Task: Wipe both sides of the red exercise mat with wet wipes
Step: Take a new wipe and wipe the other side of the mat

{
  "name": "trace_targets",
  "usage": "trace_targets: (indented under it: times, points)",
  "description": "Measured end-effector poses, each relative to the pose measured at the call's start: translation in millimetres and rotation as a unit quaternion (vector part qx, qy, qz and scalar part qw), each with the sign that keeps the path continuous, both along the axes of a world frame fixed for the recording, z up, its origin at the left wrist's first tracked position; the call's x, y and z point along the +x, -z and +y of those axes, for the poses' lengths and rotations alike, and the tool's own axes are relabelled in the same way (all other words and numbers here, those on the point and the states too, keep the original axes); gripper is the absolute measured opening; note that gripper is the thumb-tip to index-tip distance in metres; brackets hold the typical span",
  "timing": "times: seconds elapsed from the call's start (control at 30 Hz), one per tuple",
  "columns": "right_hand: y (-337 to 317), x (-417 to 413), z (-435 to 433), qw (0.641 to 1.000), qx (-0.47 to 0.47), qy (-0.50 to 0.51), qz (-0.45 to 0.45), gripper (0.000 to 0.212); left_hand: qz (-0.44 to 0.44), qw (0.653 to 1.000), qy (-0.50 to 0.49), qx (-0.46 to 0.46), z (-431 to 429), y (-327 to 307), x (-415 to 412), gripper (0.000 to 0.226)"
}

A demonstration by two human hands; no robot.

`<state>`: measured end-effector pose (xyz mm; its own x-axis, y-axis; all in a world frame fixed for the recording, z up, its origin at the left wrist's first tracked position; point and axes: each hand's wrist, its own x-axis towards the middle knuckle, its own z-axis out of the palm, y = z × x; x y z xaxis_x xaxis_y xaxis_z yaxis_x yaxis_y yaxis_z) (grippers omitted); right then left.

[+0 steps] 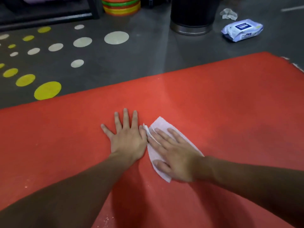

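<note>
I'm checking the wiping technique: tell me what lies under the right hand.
A pale wet wipe lies under the right hand, flat on the red exercise mat. Its edges show beyond the hand; the part beneath the palm is covered.

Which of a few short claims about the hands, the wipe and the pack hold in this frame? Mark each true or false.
1. The right hand presses a wipe flat on the red mat. True.
2. The left hand grips a second wipe. False: it rests flat on the mat, holding nothing.
3. The wipes pack lies on the mat. False: it lies on the grey floor beyond it.
4. A crumpled wipe lies near the pack. True.
</note>
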<state>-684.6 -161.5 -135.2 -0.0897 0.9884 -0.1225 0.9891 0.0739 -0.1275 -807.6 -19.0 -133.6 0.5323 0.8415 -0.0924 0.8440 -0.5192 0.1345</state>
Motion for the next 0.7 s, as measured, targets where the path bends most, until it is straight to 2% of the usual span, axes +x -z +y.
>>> trace_targets:
  times: [0.03,0.13,0.17,0.2,0.27,0.33,0.37,0.47,0.5,0.53,0.63,0.7]
  points:
    - [-1,14,8,1.0,0.009,0.005,-0.009,0.073,-0.001,1.0,0.002,0.002,-1,0,0,0.062]
    - [-5,38,35,0.983,0.005,0.184,-0.019,0.077,0.0,1.0,-0.006,0.013,-2,2,1,0.062]
    - [-3,30,38,0.977,0.005,0.21,-0.023,0.075,0.0,1.0,-0.007,0.015,-1,1,2,0.062]
    - [-2,17,36,0.98,0.018,0.199,-0.022,0.074,-0.001,1.0,-0.006,0.014,-1,1,2,0.062]
    - [0,-2,22,0.995,0.024,0.095,-0.024,0.071,-0.005,1.0,-0.005,0.016,0,1,1,0.062]
    - [2,13,18,1.0,0.023,0.005,-0.019,0.07,-0.01,1.0,-0.008,0.021,0,1,0,0.063]
    - [1,29,24,0.999,0.022,0.006,-0.033,0.071,-0.013,1.0,-0.009,0.022,0,1,0,0.063]
    - [-4,52,49,0.985,0.006,0.172,-0.031,0.074,-0.015,1.0,-0.011,0.018,0,0,1,0.063]
    - [-3,42,53,0.98,0.01,0.197,-0.035,0.073,-0.015,1.0,-0.009,0.019,0,0,1,0.063]
    - [-3,27,52,0.982,0.022,0.185,-0.035,0.073,-0.014,1.0,-0.009,0.019,1,0,1,0.064]
    - [0,11,39,0.999,0.016,0.038,-0.024,0.069,-0.018,1.0,-0.007,0.021,2,1,0,0.066]
    - [-1,40,52,0.999,0.011,0.026,-0.024,0.071,-0.021,1.0,-0.011,0.019,3,1,0,0.067]
